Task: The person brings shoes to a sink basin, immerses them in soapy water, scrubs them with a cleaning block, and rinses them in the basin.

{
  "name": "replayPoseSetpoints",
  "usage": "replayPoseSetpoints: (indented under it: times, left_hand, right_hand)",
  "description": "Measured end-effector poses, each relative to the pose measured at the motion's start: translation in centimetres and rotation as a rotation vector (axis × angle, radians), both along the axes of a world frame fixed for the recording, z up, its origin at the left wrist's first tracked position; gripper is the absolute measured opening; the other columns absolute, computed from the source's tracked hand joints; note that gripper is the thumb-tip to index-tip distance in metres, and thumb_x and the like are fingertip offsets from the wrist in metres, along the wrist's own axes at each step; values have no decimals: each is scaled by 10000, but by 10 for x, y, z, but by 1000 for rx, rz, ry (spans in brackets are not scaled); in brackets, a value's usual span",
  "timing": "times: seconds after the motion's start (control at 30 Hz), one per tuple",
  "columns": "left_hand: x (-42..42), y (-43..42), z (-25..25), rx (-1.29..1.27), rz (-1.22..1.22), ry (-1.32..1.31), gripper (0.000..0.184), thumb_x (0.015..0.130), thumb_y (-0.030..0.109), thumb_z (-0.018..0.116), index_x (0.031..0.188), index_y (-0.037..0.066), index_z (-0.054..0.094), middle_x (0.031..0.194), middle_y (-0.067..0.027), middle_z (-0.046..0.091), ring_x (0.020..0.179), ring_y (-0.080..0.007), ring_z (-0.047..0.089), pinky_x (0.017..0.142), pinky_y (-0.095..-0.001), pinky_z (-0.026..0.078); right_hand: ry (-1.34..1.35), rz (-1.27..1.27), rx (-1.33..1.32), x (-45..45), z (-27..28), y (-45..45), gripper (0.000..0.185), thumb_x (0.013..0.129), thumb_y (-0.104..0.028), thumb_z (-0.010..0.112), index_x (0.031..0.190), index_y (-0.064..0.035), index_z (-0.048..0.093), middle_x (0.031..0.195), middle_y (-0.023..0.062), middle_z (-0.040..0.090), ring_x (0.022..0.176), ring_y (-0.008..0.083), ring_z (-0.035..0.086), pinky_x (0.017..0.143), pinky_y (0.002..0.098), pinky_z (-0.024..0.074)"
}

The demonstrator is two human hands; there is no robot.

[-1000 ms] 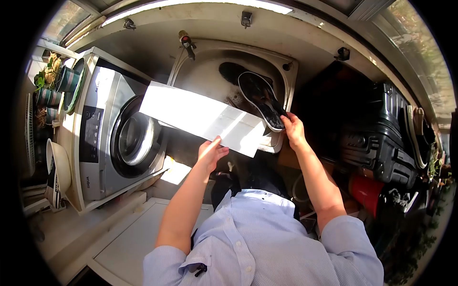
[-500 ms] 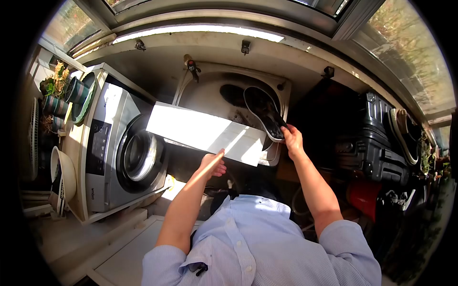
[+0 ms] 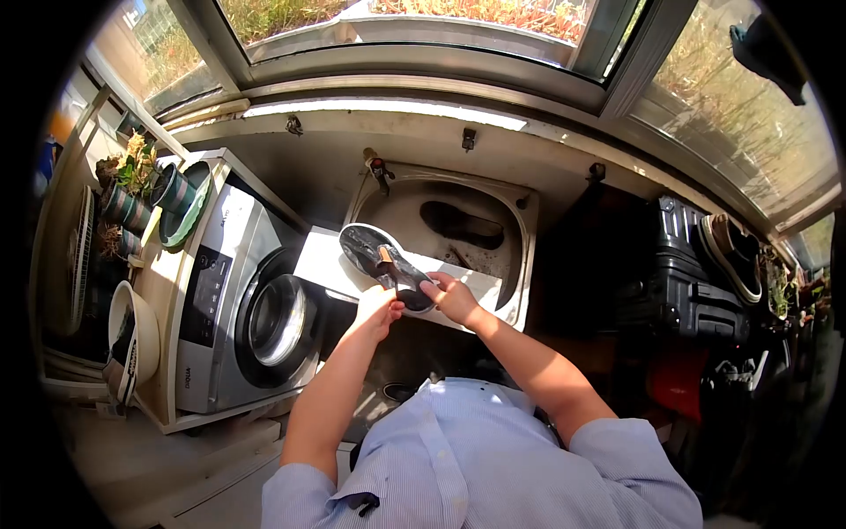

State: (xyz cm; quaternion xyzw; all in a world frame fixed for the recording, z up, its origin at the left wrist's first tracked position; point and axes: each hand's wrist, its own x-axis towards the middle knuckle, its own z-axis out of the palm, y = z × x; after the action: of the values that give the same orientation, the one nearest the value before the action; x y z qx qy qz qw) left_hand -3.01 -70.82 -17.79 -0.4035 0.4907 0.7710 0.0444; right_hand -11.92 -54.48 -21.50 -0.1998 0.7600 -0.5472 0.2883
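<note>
A black shoe with a white sole edge is tilted above the white board along the sink's front. My right hand grips its near end, thumb on top. My left hand is closed at the same end, its fingers pinched on the shoe's edge. Inside the stained sink lies a second dark shoe, by some dark specks. A tap with a red mark rises at the sink's back left.
A front-loading washing machine stands left, with potted plants and a white basin beside it. To the right are black suitcases, with another pair of shoes on top. Windows run along the back.
My right hand has carried the shoe left from the sink's right side to over the white board. My left hand has come up and taken hold of it too. The view has shifted.
</note>
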Motion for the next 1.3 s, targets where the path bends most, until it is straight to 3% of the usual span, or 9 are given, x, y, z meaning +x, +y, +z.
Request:
replayPoseSetpoints:
  times: [0.03, 0.1, 0.13, 0.47, 0.7, 0.8, 1.03, 1.1, 1.3]
  left_hand:
    - [6, -19, -17, -7, 40, 101, 49, 903, 94, 551, 867, 61, 547, 727, -36, 572, 544, -103, 526, 454, -229, 435]
    - [12, -55, -21, -84, 80, 139, 58, 904, 64, 534, 847, 62, 543, 682, -17, 532, 511, -85, 487, 434, -223, 416]
    - [12, -70, -13, -158, 81, 80, 65, 907, 54, 523, 845, 61, 542, 667, -7, 513, 495, -77, 466, 425, -220, 405]
    - [16, -164, -68, -450, 43, -206, 133, 913, 89, 527, 1009, 17, 585, 658, -17, 531, 441, -72, 470, 361, -212, 377]
    - [29, -132, -36, -750, 258, -294, 200, 909, 75, 541, 1078, -25, 581, 751, -40, 573, 489, -77, 494, 427, -220, 416]
    - [50, -117, -24, -996, 347, -172, 174, 904, 56, 555, 1057, -21, 585, 858, -60, 567, 538, -82, 503, 484, -218, 421]
    - [61, -61, 10, -790, 400, -103, 111, 906, 7, 525, 990, -6, 596, 818, -56, 619, 539, -58, 493, 486, -192, 403]
    - [56, -50, 9, -716, 369, -94, 122, 898, -5, 525, 998, -12, 595, 812, -67, 624, 555, -60, 503, 494, -195, 413]
    - [23, -14, 10, -540, 228, -108, 138, 887, 0, 546, 1016, -10, 593, 802, -65, 658, 551, -66, 522, 495, -201, 424]
  right_hand:
    - [-169, 28, -83, 0, 0, -5, 422, 918, -351, 608, 1201, -39, 586, 834, 30, 633, 682, 103, 562, 649, 243, 469]
    - [124, 56, -24, -9, -20, -3, 433, 922, -378, 571, 1197, -44, 589, 978, 100, 641, 898, 188, 594, 792, 293, 466]
    - [-62, 2, 106, -15, -9, 2, 431, 919, -376, 552, 1200, -52, 588, 1120, 166, 653, 1068, 281, 610, 908, 344, 456]
    - [287, -99, 511, -99, -25, 85, 371, 841, -199, 600, 1166, -21, 600, 1084, 173, 651, 1035, 298, 618, 893, 358, 482]
    - [501, 211, 713, -167, -77, 61, 526, 824, -185, 582, 1327, -113, 445, 1265, 167, 519, 1054, 363, 584, 852, 450, 499]
    - [406, 194, 791, -175, -101, 51, 430, 833, -235, 581, 1240, -102, 539, 1180, 173, 582, 1012, 362, 603, 830, 458, 504]
    - [273, 145, 616, -182, -106, 39, 336, 862, -353, 567, 967, -56, 684, 925, 172, 674, 892, 362, 634, 769, 444, 497]
    - [-98, -152, 349, -186, -107, 34, 367, 847, -366, 593, 983, -37, 684, 919, 141, 676, 834, 303, 640, 726, 402, 480]
    - [-488, -354, -152, -202, -65, 24, 317, 819, -288, 648, 964, -7, 663, 852, 86, 644, 748, 192, 598, 695, 342, 468]
